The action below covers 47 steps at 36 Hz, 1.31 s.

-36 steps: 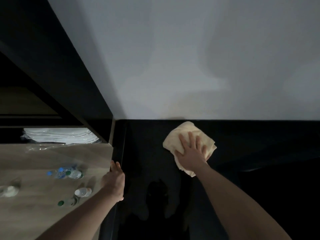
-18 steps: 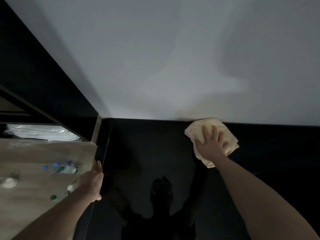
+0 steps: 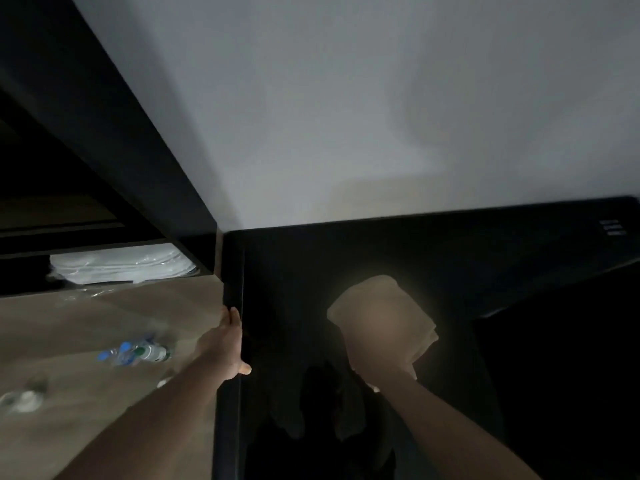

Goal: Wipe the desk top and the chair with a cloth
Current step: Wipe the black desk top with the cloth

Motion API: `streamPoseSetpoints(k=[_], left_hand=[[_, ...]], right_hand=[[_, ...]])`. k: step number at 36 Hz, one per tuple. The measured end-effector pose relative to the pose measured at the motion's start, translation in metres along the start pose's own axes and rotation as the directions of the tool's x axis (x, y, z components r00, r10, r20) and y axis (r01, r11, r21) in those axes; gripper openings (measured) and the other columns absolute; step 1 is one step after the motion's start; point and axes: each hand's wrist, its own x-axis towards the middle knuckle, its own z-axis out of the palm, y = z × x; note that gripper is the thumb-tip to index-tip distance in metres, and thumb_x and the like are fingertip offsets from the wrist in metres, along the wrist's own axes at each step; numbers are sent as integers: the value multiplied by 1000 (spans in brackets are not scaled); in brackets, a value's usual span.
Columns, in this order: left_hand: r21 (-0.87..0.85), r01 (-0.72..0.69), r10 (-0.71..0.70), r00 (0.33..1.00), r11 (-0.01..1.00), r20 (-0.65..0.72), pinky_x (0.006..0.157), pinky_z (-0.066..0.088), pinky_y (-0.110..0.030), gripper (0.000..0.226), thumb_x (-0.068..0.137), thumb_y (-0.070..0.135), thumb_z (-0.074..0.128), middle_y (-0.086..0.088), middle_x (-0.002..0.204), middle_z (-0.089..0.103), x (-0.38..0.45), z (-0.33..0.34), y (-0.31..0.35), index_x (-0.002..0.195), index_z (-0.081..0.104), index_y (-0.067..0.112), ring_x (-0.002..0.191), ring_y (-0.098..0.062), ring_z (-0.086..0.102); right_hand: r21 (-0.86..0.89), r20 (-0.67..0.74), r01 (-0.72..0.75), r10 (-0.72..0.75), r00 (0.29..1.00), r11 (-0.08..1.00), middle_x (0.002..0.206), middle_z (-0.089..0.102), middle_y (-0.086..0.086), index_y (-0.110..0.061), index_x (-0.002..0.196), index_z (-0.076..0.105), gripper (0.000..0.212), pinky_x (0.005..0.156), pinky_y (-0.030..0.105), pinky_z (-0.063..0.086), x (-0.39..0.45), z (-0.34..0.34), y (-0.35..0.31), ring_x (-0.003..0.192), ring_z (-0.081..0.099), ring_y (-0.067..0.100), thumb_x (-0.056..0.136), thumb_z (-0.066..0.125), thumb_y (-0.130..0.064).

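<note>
Cloth [image 3: 384, 306] lies flat under my right hand [image 3: 382, 327] on the dark counter [image 3: 294, 271], its unwiped stretch running back toward the wall; motion blur hides how those fingers lie (I cannot tell). My left hand [image 3: 225, 344] rests straight-fingered along the counter's left edge, farther from the cloth.

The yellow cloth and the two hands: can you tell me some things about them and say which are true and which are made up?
1. The right hand presses the cloth on the black desk top. True, though the hand is blurred.
2. The left hand holds a water bottle. False: it rests on the desk top's left edge; the bottles lie on the wooden floor.
3. The cloth touches the wall. False: dark desk shows between them.
4. White folded things sit on a shelf at the left. True.
</note>
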Motion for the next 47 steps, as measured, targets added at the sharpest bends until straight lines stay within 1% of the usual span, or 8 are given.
streamPoseSetpoints(k=[12,20,24,28,33,38,41,47], left_hand=[[-124,-230,224,973,965,-60,100,52,-37,86,97,44,63,6,170,-6,-48,50,-41,163,12,25,136,-23,52],[-156,-282,279,959,947,-43,98,52,-31,75,101,20,56,8,170,1,-97,81,-57,163,14,24,137,-17,50],[-171,-266,267,964,949,-22,95,50,-32,73,101,17,50,7,169,14,-125,98,-60,163,13,29,139,-20,48],[-185,-267,270,963,946,-9,105,46,-36,75,95,10,47,4,166,26,-158,116,-61,162,18,30,142,-24,44],[-232,-294,283,956,927,-81,112,39,-34,72,91,5,47,5,164,30,-199,156,-58,157,33,27,145,-21,38],[-247,-407,375,912,879,-169,116,37,-35,60,88,4,54,2,156,45,-252,216,-57,146,54,22,142,-22,43],[-224,-428,399,902,875,-165,115,37,-32,59,88,5,54,4,155,46,-297,247,-48,144,55,22,142,-20,43],[-236,-463,453,886,855,-97,114,32,-25,55,94,7,47,10,158,38,-374,300,-9,147,51,22,143,-16,38]], right_hand=[[26,44,104,-105,994,994,165,-35,-1,-49,155,-25,82,117,68,-18,-144,120,-75,151,-35,35,99,33,-66],[-36,65,188,-186,980,981,154,-48,-5,-49,154,-29,126,115,68,-21,-215,176,-60,142,-45,33,74,61,-86],[-149,-56,164,-174,983,975,167,-27,3,-45,163,-3,123,118,77,6,-231,199,-54,156,-12,45,74,82,-53],[-88,-35,182,-186,982,979,170,-24,2,-47,160,-14,102,121,71,-2,-256,206,-45,156,-20,40,94,60,-19],[144,-78,240,-231,970,960,173,6,-5,-46,159,24,85,126,58,6,-297,200,-21,159,-3,28,90,54,-8],[692,-161,133,-28,987,710,121,74,-2,-28,134,63,46,91,25,50,-363,219,17,106,66,9,89,64,-18],[896,-80,27,100,992,444,87,76,4,-22,109,68,18,64,24,55,-413,242,47,69,67,4,91,68,-18],[986,101,-142,352,931,91,91,77,-1,-21,109,72,25,75,31,57,-490,304,122,81,69,12,86,69,-12]])
